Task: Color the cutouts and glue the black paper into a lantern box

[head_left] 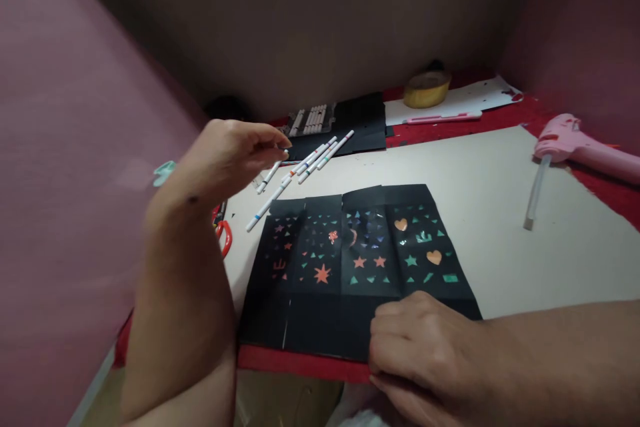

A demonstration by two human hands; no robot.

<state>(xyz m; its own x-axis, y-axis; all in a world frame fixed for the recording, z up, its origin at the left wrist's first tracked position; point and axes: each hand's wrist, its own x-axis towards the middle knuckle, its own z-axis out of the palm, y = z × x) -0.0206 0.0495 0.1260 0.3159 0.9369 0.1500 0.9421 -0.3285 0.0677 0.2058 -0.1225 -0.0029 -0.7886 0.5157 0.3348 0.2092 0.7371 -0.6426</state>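
Note:
A black paper sheet (350,267), folded into panels with cut-out stars, hearts and triangles, lies flat on the beige tabletop. My right hand (425,343) rests on its near edge with the fingers curled down, pressing the paper. Raised over the sheet's left side, my left hand (230,153) has its fingers drawn together just above several white marker pens (305,167); nothing shows in its grip.
A pink glue gun (575,143) with a clear stick lies at the right. A tape roll (427,88), a pink pen (443,118) and white paper sit at the back. Red-handled scissors (225,233) peek out by my left forearm. Pink walls close in on both sides.

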